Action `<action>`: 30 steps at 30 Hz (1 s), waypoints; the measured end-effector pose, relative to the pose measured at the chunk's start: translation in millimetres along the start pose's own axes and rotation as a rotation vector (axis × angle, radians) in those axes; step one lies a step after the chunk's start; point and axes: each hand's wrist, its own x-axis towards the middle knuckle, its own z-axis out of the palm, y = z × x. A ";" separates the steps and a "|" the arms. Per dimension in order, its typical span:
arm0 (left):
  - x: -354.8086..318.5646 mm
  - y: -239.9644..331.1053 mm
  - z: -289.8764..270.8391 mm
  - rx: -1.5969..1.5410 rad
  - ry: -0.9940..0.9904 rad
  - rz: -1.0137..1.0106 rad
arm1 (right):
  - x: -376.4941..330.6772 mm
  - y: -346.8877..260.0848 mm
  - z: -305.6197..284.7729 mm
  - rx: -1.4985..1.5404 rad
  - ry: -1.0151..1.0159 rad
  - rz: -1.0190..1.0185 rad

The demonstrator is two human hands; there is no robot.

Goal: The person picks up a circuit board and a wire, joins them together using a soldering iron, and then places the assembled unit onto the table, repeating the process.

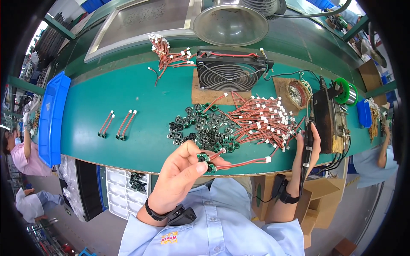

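Observation:
My left hand is closed in a pinch at the table's front edge. Between its thumb and fingers are two small green circuit boards with red and black wires ending in white plugs. My right hand grips a soldering iron by its black handle, held upright beside the soldering station. Just beyond my left hand lies a heap of small black and green boards. A spread pile of wire leads with white plugs adjoins it on the right.
A black fan stands behind the piles, beside a round tin. Solder wire on a green spool sits above the dark station. Several wired boards lie left, near a blue bin. Other people sit at both sides.

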 end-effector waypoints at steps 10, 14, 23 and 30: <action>-11.9 11.9 -40.9 0.228 -0.075 0.206 | -21.9 -12.8 -9.2 0.348 0.098 0.053; -20.7 19.2 -85.2 0.214 0.159 0.505 | -30.1 -18.0 -16.1 0.334 0.100 0.055; -27.4 19.9 -152.9 0.678 0.725 0.385 | -46.8 -25.0 -18.7 0.301 0.041 0.012; -34.9 21.9 -173.9 1.481 1.012 0.415 | -62.7 -47.7 -0.9 0.606 -0.202 0.014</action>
